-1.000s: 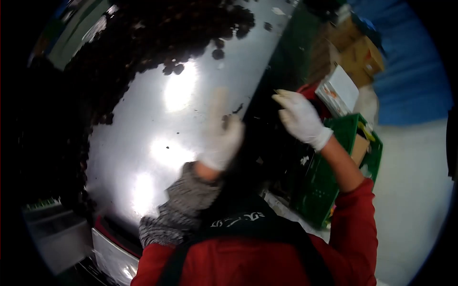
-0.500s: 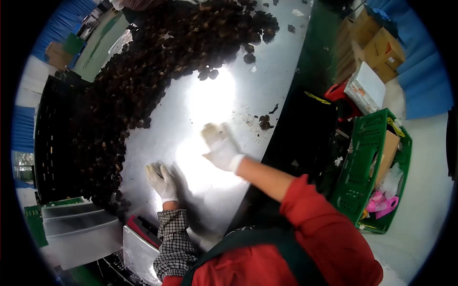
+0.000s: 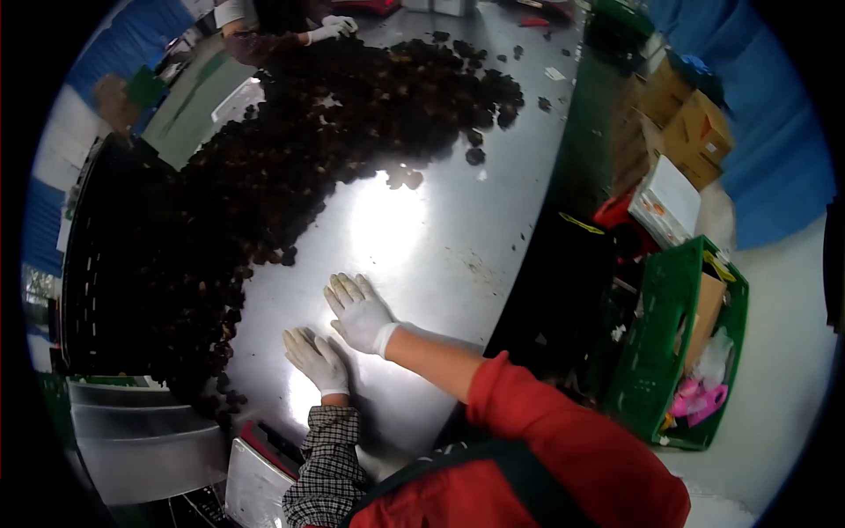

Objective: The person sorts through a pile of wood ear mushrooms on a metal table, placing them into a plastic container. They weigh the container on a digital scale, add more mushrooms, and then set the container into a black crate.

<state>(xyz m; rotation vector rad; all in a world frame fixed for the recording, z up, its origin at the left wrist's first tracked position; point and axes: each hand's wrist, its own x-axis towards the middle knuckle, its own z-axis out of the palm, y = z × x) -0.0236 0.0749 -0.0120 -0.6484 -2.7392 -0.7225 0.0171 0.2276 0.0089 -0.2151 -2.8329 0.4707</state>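
A large heap of dark brown clumps (image 3: pixel 352 97) spreads over the shiny metal table (image 3: pixel 449 211), curving from the far side down the left. My left hand (image 3: pixel 317 361), in a white glove, lies on the metal right of the heap's lower end, fingers apart and nothing held. Just up and to the right of it, my right hand (image 3: pixel 359 315), also gloved, rests palm down with fingers spread, empty. The gloves' fingertips look stained. Faint brown specks mark the metal to the right of my right hand.
At the far end, a co-worker's gloved hands (image 3: pixel 334 28) touch the heap's edge. A black crate (image 3: pixel 84 264) borders the heap on the left. Beyond the table's right edge are a green crate (image 3: pixel 629 387) and cardboard boxes (image 3: pixel 695 132). A grey bin (image 3: pixel 145 449) stands lower left.
My right hand has moved down and left, close to my left hand. The small dark pieces near the right edge are mostly gone from there. The view has tilted up, showing the co-worker's hands.
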